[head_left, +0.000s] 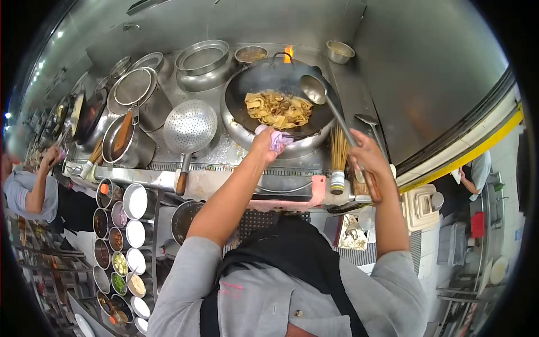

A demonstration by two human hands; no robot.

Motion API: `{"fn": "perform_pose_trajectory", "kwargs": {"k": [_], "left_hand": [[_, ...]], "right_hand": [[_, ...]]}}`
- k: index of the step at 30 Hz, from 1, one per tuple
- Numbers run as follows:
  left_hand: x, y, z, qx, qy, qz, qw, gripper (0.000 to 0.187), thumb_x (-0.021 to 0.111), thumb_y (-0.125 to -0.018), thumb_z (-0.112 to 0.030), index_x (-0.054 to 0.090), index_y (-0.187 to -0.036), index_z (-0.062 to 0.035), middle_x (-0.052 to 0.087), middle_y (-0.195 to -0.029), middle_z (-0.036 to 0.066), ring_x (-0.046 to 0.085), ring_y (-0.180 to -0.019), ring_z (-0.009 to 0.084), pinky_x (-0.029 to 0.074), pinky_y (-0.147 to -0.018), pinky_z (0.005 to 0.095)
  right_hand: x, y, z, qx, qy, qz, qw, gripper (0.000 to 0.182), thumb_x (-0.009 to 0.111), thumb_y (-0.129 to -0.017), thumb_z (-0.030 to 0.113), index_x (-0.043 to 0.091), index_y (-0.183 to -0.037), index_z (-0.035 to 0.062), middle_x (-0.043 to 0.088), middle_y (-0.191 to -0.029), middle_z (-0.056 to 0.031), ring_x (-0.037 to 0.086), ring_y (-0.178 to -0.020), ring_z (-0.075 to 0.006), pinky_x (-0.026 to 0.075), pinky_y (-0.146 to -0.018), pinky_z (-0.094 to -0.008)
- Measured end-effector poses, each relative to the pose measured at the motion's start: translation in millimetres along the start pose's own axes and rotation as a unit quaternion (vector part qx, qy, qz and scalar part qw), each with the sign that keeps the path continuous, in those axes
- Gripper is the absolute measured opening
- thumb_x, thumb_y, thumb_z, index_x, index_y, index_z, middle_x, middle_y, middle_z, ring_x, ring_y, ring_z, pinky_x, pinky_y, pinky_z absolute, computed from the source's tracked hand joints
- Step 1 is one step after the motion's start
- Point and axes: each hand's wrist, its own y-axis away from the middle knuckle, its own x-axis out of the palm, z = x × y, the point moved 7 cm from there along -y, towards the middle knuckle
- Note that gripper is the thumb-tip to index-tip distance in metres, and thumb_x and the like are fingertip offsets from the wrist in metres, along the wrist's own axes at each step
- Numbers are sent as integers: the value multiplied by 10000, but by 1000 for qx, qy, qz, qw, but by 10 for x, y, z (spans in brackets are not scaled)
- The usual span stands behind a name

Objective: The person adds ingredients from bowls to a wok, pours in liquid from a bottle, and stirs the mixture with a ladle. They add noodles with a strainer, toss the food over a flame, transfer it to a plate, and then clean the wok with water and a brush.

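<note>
Steel stovetop [220, 153], mid part shiny & specked. R of ctr: wok [238, 90] in its ring. Far side, L to R: wide pot [203, 83], sm. bowl [251, 61] just behind wok, another bowl [341, 58] in far R corner. Near L: deep pot [143, 153]. Skimmer [191, 121] mid-L, handle toward near edge. Bamboo brush [339, 151] near R, beside wok.

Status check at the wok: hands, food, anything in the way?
Left hand closed on cloth, wok's near rim. Right hand gripping ladle, bowl over wok. Food in wok. Flame at far side; nothing seen blocking hands.
</note>
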Motion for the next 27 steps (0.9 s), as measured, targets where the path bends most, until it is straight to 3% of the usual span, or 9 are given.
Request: {"fn": "perform_pose_trajectory", "kwargs": {"k": [4, 11, 15, 18, 22, 23, 24, 26, 27], "left_hand": [[14, -143, 3, 14, 1, -5, 1000, 188, 452, -969, -197, 529, -1012, -31, 664, -891, 155, 653, -657, 268, 466, -431, 287], [-48, -351, 71, 21, 5, -39, 999, 180, 471, -948, -189, 517, -1033, -38, 665, -910, 180, 665, -689, 283, 463, -428, 290], [-39, -323, 64, 15, -5, -22, 1000, 177, 487, -945, -200, 522, -1031, -50, 678, -901, 156, 678, -704, 279, 473, -449, 293], [-5, -257, 34, 18, -13, -18, 1000, 185, 482, -953, -212, 532, -1035, -54, 678, -923, 150, 685, -756, 290, 473, -466, 293], [-119, -338, 64, 26, -26, -29, 999, 201, 467, -967, -226, 532, -1052, -55, 669, -987, 166, 686, -833, 319, 465, -476, 289], [-114, -330, 62, 27, -30, -28, 999, 196, 468, -967, -224, 527, -1051, -57, 668, -987, 163, 687, -833, 320, 464, -476, 289], [-115, -320, 61, 30, -29, -32, 999, 188, 467, -966, -220, 523, -1048, -61, 667, -987, 164, 686, -832, 321, 465, -475, 290], [-29, -227, 23, 35, -30, -37, 998, 171, 466, -964, -212, 515, -1042, -68, 666, -988, 165, 685, -830, 322, 465, -473, 293], [-39, -244, 27, 35, -29, -37, 998, 164, 467, -962, -208, 513, -1040, -72, 665, -988, 165, 686, -831, 324, 466, -472, 294]], "right_hand": [[96, -599, -289, -10, 39, -91, 995, 714, 539, -804, -36, 320, -1484, -35, 531, -646, -41, 495, -441, -121, 413, -382, -285], [242, -1227, -541, 51, -190, 83, 977, 774, 575, -807, -61, 244, -1506, -47, 565, -662, -88, 510, -450, -153, 427, -386, -317], [169, -1829, -396, 6, -28, 28, 999, 782, 575, -807, -40, 238, -1513, -43, 556, -645, -81, 504, -451, -153, 417, -388, -321], [297, -2230, -422, 19, -21, 54, 998, 791, 575, -806, -26, 229, -1518, -42, 550, -635, -72, 493, -447, -145, 417, -395, -311], [606, -2244, -303, -10, 31, 182, 983, 751, 582, -797, -22, 338, -1506, 28, 532, -621, -58, 479, -437, -122, 406, -388, -310], [583, -2136, -253, -11, 152, 201, 968, 740, 572, -785, -23, 390, -1494, 90, 575, -683, -113, 569, -524, -224, 477, -499, -365], [539, -2094, -184, -148, 223, 190, 945, 736, 565, -784, -20, 394, -1490, 98, 594, -738, -144, 594, -605, -272, 490, -570, -378], [434, -1820, -141, -408, 346, 151, 831, 729, 552, -782, -16, 403, -1484, 116, 632, -848, -206, 646, -766, -367, 516, -712, -402], [332, -1559, 42, -240, 395, 191, 866, 705, 541, -779, -13, 416, -1465, 94, 630, -1069, -270, 607, -1000, -441, 483, -881, -405]]}}
